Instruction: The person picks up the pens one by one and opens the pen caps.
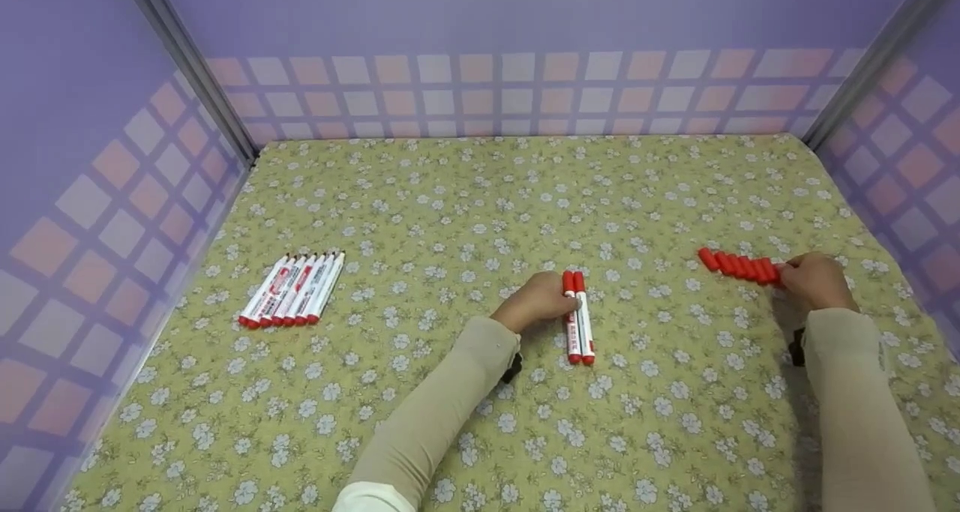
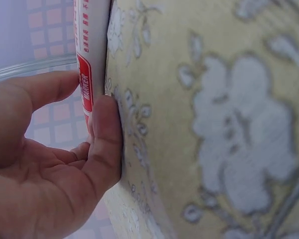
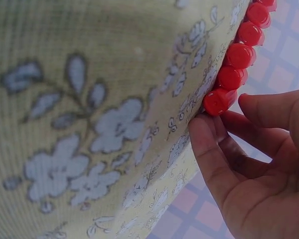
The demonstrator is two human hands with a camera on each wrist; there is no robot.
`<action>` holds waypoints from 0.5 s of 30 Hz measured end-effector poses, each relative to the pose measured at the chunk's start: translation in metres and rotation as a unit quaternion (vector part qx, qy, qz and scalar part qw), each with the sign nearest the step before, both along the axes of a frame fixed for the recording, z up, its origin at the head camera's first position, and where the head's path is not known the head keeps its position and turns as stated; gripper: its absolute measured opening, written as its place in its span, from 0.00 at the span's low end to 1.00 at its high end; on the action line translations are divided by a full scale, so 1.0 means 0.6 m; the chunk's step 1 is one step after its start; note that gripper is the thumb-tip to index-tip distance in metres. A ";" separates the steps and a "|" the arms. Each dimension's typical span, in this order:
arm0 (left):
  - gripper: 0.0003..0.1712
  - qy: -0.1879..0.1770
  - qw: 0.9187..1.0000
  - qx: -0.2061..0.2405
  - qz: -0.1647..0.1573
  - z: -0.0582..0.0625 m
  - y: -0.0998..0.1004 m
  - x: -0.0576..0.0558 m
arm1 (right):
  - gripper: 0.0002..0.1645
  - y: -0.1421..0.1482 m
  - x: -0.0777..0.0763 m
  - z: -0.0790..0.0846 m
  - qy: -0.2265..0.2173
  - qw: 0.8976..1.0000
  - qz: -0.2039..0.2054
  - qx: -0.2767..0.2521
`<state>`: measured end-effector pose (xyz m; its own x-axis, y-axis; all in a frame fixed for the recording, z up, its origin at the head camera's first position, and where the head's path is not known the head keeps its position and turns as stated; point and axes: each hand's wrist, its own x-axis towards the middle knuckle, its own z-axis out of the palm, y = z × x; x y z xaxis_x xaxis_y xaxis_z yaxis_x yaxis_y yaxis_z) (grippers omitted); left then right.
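Note:
Two capped markers with white barrels lie side by side in the middle of the cloth. My left hand (image 1: pixel 536 302) reaches over them from the left and pinches the red-labelled marker (image 2: pixel 84 74) between thumb and fingers. Both red caps (image 1: pixel 574 279) point away from me. At the right, my right hand (image 1: pixel 817 281) is at the near end of a slanted row of loose red marker caps (image 1: pixel 739 264). Its thumb and fingertips pinch the end cap (image 3: pixel 220 101), and the other caps run on beyond it in the right wrist view.
Several uncapped white markers (image 1: pixel 292 288) lie in a neat row at the left, dark tips pointing away. A flowered yellow-green cloth (image 1: pixel 480 197) covers the table. Purple checked panels (image 1: pixel 480 70) wall in the back and both sides.

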<state>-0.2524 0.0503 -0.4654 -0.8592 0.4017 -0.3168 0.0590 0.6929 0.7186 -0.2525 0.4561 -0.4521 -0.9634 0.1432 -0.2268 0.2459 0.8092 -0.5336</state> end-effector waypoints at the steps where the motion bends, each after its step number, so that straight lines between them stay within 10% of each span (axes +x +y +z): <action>1: 0.19 -0.001 1.000 0.003 0.003 0.000 0.000 0.001 | 0.22 0.001 0.000 0.000 -0.001 1.000 -0.003 -0.006; 15: 0.07 -0.016 0.999 0.004 0.048 0.002 0.004 0.005 | 0.22 0.001 0.001 -0.002 -0.003 1.000 -0.012 -0.011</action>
<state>-0.2493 0.0527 -0.4641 -0.8833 0.3213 -0.3414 -0.0298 0.6882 0.7249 -0.2518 0.4564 -0.4532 -0.9585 0.1608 -0.2355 0.2679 0.7908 -0.5504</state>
